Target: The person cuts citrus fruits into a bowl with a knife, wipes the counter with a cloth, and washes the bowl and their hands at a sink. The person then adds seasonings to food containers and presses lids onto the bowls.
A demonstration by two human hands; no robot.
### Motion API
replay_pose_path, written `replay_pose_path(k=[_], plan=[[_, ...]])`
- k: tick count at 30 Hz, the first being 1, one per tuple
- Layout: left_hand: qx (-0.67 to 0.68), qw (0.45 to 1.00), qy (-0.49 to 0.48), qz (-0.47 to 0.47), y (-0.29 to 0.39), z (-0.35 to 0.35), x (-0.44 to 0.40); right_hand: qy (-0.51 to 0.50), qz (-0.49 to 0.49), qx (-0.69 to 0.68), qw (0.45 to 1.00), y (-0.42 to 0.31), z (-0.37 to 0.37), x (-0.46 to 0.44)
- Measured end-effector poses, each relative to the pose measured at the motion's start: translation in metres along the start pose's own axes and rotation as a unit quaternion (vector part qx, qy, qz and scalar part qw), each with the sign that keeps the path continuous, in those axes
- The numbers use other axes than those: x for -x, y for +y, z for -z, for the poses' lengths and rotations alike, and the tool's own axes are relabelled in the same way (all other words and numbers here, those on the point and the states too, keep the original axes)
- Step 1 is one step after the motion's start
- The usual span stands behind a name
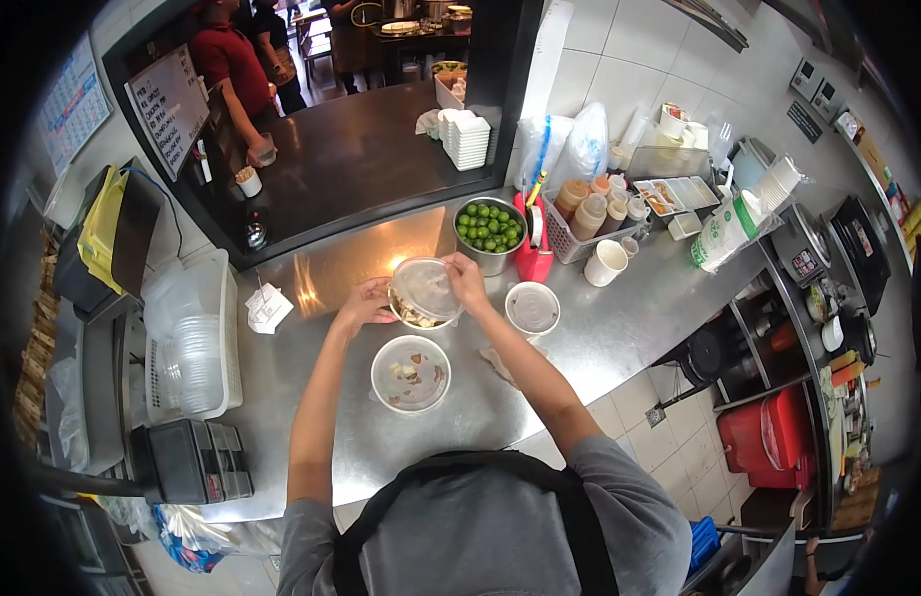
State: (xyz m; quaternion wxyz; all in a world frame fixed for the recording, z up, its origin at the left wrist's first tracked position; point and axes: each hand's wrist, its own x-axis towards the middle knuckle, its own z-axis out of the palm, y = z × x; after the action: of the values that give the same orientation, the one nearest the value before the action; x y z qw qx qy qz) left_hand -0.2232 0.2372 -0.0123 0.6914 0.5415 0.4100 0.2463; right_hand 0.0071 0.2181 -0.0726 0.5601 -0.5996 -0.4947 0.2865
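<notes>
My right hand [466,282] grips the edge of a clear plastic lid [427,286], which is tilted over a round white bowl. Pale and brown food pieces show in this bowl [413,315] below the lid. My left hand [363,304] is closed against the left side of the same bowl. Just in front stands a second round bowl [411,374], covered by a clear lid, with brown and pale pieces visible through it. To the right of my hands is a smaller round container [532,308] with a translucent top. A metal pot of green limes [489,226] stands behind it.
Sauce bottles fill a grey basket [580,236] beside a white cup [606,263]. At left, a white basket [227,328] holds stacked clear lids. Paper slips [269,308] lie nearby. Beyond the pass counter [371,139], a person in red [227,60] holds a cup.
</notes>
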Motion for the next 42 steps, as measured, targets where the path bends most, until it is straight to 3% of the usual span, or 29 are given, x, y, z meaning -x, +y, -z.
replay_pose_path(k=[1, 4, 7, 14, 18, 24, 29, 36, 39, 40, 42], plan=[[0.011, 1.0, -0.003, 0.0, -0.003, 0.001, -0.002, 0.01, 0.022, 0.054, 0.998, -0.002, -0.001, 0.001], [0.033, 0.999, -0.009, 0.0, -0.006, 0.004, -0.001, -0.046, -0.06, -0.114, 0.991, -0.004, 0.001, -0.007], [0.043, 0.999, -0.001, 0.001, -0.009, 0.003, 0.002, -0.082, -0.161, -0.31, 0.933, -0.018, 0.019, -0.008], [0.101, 0.993, 0.059, 0.001, -0.009, -0.012, 0.007, 0.086, -0.19, -0.444, 0.871, 0.004, 0.023, 0.033], [0.113, 0.991, 0.069, 0.003, -0.01, -0.016, 0.007, 0.112, -0.23, -0.44, 0.861, 0.018, 0.006, 0.045], [0.131, 0.99, 0.058, -0.001, -0.013, -0.016, 0.009, 0.11, -0.151, -0.404, 0.895, 0.001, -0.004, 0.021], [0.141, 0.989, 0.048, 0.003, -0.009, -0.025, 0.012, 0.125, -0.038, -0.131, 0.983, 0.002, -0.009, 0.0], [0.144, 0.987, 0.076, -0.004, -0.012, -0.029, 0.011, 0.158, 0.019, 0.142, 0.977, -0.024, -0.022, 0.009], [0.131, 0.987, 0.088, -0.009, -0.012, -0.028, 0.011, 0.102, 0.023, -0.165, 0.981, -0.016, -0.021, -0.005], [0.125, 0.987, 0.097, -0.01, -0.015, -0.03, 0.013, 0.076, -0.035, -0.224, 0.971, -0.018, -0.017, -0.008], [0.121, 0.989, 0.08, -0.002, -0.015, -0.032, 0.021, 0.064, -0.027, -0.249, 0.966, -0.019, -0.009, -0.007]])
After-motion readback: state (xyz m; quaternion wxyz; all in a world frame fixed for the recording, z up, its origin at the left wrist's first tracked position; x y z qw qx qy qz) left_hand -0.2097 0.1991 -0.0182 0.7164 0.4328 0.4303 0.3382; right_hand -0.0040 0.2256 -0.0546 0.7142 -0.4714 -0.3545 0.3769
